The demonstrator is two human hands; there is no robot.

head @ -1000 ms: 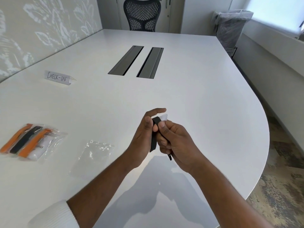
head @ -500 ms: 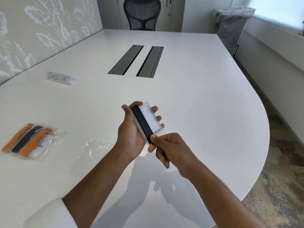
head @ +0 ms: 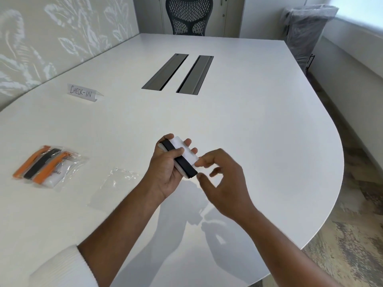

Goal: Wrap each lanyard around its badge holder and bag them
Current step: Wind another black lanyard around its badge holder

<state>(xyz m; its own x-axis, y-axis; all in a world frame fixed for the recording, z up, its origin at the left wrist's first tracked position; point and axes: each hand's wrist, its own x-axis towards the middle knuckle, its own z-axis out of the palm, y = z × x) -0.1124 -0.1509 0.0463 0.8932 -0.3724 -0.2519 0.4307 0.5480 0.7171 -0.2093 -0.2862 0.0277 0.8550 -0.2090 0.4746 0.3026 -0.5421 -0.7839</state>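
At the left of the frame a filled bag (head: pixel 49 168) of orange and black lanyards is lying on the white surface (head: pixel 248 121), with an empty clear bag (head: pixel 116 183) just right of it. At center the left hand (head: pixel 165 168) is gripping a badge holder (head: pixel 182 152) wrapped in a black lanyard (head: pixel 180 160). The right hand (head: pixel 223 179) is hovering beside it, fingers loosely spread, holding nothing.

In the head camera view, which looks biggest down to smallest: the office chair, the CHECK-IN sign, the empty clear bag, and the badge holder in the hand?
1. empty clear bag
2. office chair, partly cut off, though farthest away
3. badge holder and CHECK-IN sign look alike; the sign lies farther off.
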